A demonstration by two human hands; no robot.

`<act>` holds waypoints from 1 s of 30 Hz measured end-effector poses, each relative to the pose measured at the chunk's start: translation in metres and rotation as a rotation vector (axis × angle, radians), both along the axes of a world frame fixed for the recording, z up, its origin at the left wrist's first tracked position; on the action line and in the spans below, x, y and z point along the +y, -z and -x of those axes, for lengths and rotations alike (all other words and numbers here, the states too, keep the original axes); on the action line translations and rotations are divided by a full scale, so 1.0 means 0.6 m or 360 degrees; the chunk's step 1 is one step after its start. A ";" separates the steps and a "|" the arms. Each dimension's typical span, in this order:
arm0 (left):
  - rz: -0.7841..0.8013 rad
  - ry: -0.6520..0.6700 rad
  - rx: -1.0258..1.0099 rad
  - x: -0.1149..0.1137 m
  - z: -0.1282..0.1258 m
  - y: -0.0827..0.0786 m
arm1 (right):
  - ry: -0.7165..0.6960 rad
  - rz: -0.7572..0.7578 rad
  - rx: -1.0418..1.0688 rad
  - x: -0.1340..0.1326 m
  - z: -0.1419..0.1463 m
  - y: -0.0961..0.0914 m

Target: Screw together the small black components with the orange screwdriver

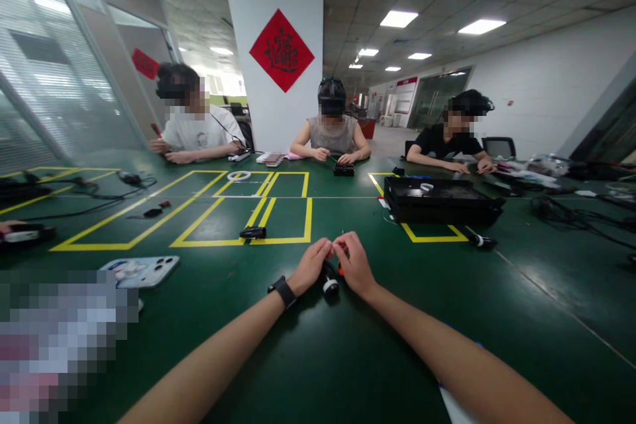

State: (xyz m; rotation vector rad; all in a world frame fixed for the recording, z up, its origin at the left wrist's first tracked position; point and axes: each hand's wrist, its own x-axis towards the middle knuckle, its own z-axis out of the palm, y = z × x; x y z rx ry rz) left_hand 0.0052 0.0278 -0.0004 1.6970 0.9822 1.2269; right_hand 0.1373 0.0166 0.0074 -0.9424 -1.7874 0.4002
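Observation:
My left hand (311, 266), with a black watch on the wrist, and my right hand (354, 265) meet fingertip to fingertip over the green table (348, 358). Both are closed in a pinch on something small that I cannot make out. Just below and between them lies a small black and white part (329, 285) with an orange bit beside it. It is unclear whether the hands touch it.
Yellow taped rectangles (278, 218) mark the table, with a small black object (253, 232) on one line. A black tray (437, 200) stands at the right, a phone (142, 270) at the left. Cables lie at both sides. Three people sit at the far edge.

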 end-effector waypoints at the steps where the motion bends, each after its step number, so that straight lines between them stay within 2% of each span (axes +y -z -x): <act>1: -0.0017 -0.0025 -0.0019 0.000 0.003 -0.001 | -0.0005 0.0003 0.0013 -0.001 -0.001 -0.003; 4: -0.0056 -0.0223 -0.0091 -0.001 0.023 -0.001 | 0.0020 0.0000 -0.0138 -0.007 -0.008 -0.021; 8: 0.0063 -0.0588 -0.0253 -0.004 0.059 0.010 | -0.0013 0.0126 -0.0873 -0.028 -0.007 -0.050; 10: 0.0087 -0.0645 -0.0315 -0.005 0.069 0.014 | 0.0007 0.0202 -0.1184 -0.041 0.004 -0.058; 12: 0.0057 -0.0623 -0.0336 -0.005 0.070 0.017 | -0.0004 0.0249 -0.1347 -0.054 0.015 -0.061; 15: 0.0015 -0.0545 -0.0302 -0.005 0.065 0.018 | -0.0130 0.0332 -0.1350 -0.067 0.015 -0.063; 19: -0.0004 -0.0508 -0.0234 -0.008 0.061 0.018 | -0.0319 0.0516 -0.1121 -0.083 -0.026 -0.061; 23: -0.0013 -0.0474 -0.0170 -0.014 0.058 0.014 | -0.0170 0.0725 -0.0958 -0.100 -0.077 -0.055; 27: -0.0012 -0.0454 -0.0126 -0.019 0.057 0.010 | 0.0036 0.0977 -0.0998 -0.101 -0.112 -0.065; 30: -0.0001 -0.0457 -0.0115 -0.019 0.056 0.008 | -0.0024 0.0936 -0.1034 -0.094 -0.135 -0.089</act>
